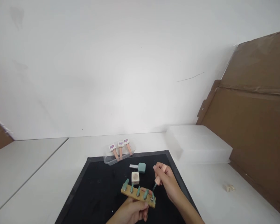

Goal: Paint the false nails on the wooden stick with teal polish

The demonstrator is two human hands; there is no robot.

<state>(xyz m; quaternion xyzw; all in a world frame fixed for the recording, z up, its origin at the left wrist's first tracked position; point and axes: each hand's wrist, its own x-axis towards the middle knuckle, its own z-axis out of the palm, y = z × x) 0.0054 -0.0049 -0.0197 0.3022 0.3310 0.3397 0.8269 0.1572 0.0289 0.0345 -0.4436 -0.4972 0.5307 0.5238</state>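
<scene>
My left hand is closed around a wooden holder over the black mat, tilted up toward me; five false nail tips stand along it, teal with polish. Just behind it sit a cream cube-shaped bottle and a teal bottle lying on its side. My right hand pinches a pink-handled polish brush, bristles pointing at the rightmost tip — to coat it well I'd judge the holder needs holding steady and the strokes light. Farther back, a clear tray carries three more brushes; a frosted plastic box lies right.
</scene>
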